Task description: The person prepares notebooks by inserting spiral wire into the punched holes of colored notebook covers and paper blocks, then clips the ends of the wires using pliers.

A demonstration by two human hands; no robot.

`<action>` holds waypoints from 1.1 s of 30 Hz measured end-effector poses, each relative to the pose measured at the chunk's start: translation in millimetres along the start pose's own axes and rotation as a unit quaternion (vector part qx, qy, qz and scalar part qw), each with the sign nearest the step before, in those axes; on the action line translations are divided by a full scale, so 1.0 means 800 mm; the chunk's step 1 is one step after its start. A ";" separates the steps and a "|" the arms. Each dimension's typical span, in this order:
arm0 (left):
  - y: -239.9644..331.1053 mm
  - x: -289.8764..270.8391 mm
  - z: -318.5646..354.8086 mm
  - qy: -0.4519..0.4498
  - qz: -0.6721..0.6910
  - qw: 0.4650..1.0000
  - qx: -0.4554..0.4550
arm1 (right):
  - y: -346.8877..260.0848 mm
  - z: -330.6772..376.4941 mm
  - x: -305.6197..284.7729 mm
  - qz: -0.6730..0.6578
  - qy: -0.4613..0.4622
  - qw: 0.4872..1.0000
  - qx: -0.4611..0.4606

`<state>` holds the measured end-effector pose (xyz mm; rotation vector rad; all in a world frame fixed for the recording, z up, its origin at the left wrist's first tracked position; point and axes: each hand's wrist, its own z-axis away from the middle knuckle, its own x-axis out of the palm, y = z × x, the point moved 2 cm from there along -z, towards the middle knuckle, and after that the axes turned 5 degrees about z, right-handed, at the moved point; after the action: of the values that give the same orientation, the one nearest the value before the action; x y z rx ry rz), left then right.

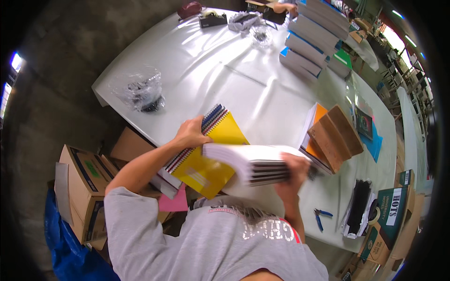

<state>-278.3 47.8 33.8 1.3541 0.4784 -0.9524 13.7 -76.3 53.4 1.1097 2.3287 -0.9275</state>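
Observation:
My left hand (191, 133) is closed on the coil-bound edge of a stack of spiral notebooks (217, 165). The top notebook has a yellow cover, and blue and dark red coils show along the stack's left side. My right hand (295, 169) grips the right end of a thick stack of white paper (255, 161) with dark bands along its near edge. Motion blurs this stack. It bends over the right part of the yellow cover, and I cannot tell whether the two are joined.
Right of my hands are a folded brown cardboard piece (335, 138), blue cutters (321, 219) and a dark bundle (358, 206). Tall paper stacks (309, 42) stand at the far right, near another person's hand (286, 8). Crumpled plastic (143, 91) lies left; a cardboard box (86, 187) stands beside the table.

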 end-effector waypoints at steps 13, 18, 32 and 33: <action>-0.157 0.018 -0.038 0.008 0.678 0.728 -0.103 | 0.049 -0.035 -0.104 -0.548 0.367 0.706 0.257; -0.195 0.030 -0.047 0.119 0.567 0.808 -0.104 | 0.032 -0.072 -0.063 -0.567 0.334 0.695 0.288; -0.120 -0.218 0.125 0.354 0.687 0.629 0.081 | 0.067 0.021 0.187 -0.494 -0.055 0.671 0.549; -0.115 -0.215 0.118 0.308 0.744 0.585 0.093 | 0.073 0.031 0.186 -0.446 -0.040 0.708 0.547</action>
<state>-469.5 14.4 130.6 1.6308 -0.3719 0.9452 -28.6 11.4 -75.4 0.0189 2.0725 -2.8522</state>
